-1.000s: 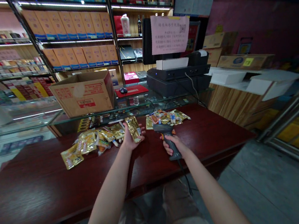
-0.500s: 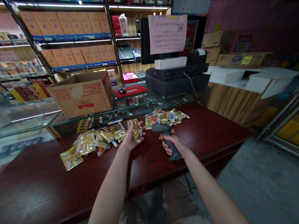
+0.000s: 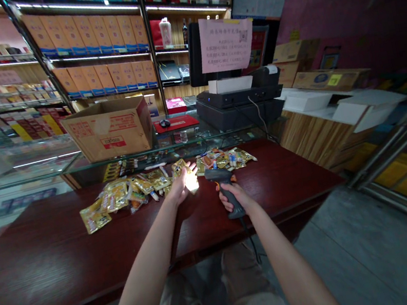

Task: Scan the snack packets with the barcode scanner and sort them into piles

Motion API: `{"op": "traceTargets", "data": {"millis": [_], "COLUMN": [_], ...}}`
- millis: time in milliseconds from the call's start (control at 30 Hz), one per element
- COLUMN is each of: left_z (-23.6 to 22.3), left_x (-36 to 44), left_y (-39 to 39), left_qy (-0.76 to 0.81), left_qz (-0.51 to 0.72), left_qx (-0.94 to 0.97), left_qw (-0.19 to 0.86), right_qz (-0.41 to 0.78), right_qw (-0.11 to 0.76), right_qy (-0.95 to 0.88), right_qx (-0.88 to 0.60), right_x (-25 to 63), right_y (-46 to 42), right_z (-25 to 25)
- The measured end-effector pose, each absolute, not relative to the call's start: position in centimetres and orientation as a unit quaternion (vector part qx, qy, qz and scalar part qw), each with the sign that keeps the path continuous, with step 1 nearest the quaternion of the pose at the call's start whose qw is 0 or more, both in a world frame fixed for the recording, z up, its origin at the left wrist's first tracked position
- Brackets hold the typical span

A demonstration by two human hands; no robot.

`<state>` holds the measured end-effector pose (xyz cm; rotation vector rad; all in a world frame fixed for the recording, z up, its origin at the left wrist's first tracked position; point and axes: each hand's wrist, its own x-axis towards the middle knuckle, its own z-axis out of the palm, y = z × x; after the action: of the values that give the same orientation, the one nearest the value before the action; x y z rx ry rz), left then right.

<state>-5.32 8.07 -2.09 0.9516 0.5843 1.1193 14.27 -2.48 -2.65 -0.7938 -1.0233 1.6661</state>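
1. Dark red tabletop (image 3: pixel 51 271) up front, pretty shiny, knees (image 3: pixel 243 276) below its near edge. A black cable (image 3: pixel 252 243) dangles past that edge. If it snags on the wood or a leg, I'd expect the aim to get yanked off.

2. Right hand (image 3: pixel 234 197) has its fingers wrapped around the grip of a dark scanner (image 3: pixel 220 175), nose pointed left, small gap to the other hand. Grip looks solid; a slight wrist twist could still send the beam wide.

3. Left hand (image 3: pixel 180 186) is holding a gold packet (image 3: pixel 178 165), thumb across the front, other fingers spread out behind. There's a super bright patch on it facing the scanner. Glossy foil, so glare or a crinkle could spoil a read, imo. Can't make out any code from here. Loose-looking hold too, so it might slip.

4. Just past that: bigger heap (image 3: pixel 115 196) of gold packets on the left, smaller heap (image 3: pixel 224 158) on the right. Left hand sits right between them, so a sloppy set-down could mix them up.

5. Further back, glass counter (image 3: pixel 187 147) with an open cardboard box (image 3: pixel 109 137) and a monitor (image 3: pixel 195 55) wearing a pink notice (image 3: pixel 226 44). Behind those, lit shelves of orange boxes (image 3: pixel 85 32).
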Motion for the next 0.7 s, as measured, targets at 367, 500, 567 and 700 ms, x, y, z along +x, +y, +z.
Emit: {"op": "traceTargets", "data": {"millis": [367,500,567,700], "left_z": [0.6,0.8,0.0,-1.7], "left_x": [-7.0,-9.1,-9.8,-10.4], "left_y": [7.1,6.9,7.3,8.1], "left_qy": [0.548,0.701,0.731,0.746], "left_qz": [0.473,0.327,0.279,0.228], "left_qx": [0.626,0.632,0.618,0.619], "left_qw": [0.289,-0.043,-0.079,-0.094], "right_qz": [0.679,0.666,0.665,0.670], "right_qw": [0.515,0.542,0.555,0.560], "right_qy": [-0.397,-0.378,-0.365,-0.338], "right_qx": [-0.340,-0.344,-0.341,-0.352], "right_x": [14.2,14.3,14.6,16.5], "right_y": [-2.5,-2.1,-1.7,-0.2], "right_z": [-2.7,-3.0,-3.2,-2.9]}}
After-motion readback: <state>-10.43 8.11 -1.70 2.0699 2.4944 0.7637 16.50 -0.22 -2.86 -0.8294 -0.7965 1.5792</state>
